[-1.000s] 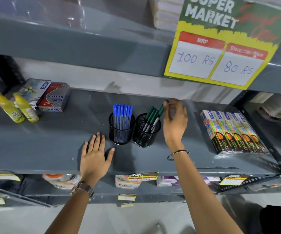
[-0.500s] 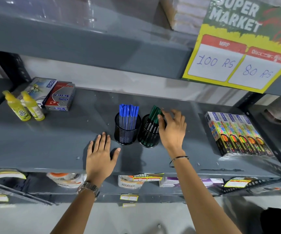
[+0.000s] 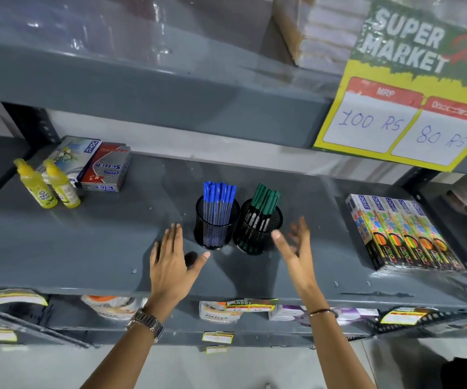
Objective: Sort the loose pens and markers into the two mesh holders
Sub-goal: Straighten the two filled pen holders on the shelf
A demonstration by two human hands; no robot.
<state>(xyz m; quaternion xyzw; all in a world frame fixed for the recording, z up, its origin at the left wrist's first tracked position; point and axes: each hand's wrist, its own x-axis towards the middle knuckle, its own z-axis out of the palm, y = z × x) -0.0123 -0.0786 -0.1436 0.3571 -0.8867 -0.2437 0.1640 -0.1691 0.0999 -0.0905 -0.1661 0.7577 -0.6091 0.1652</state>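
Two mesh holders point(image 3: 217, 226) stand side by side on the shelf point(image 3: 86, 242), the left one holding blue pens point(image 3: 219, 202), the right one green markers point(image 3: 263, 203). I see nothing loose left on the shelf, so I judge the sorting done. My left hand point(image 3: 170, 265) lies flat and empty; my right hand point(image 3: 297, 245) hovers spread, holding nothing. Overhead, a sign point(image 3: 406, 88) reads "SUPER MARKET", "MRP 100 RS" and "80 RS".
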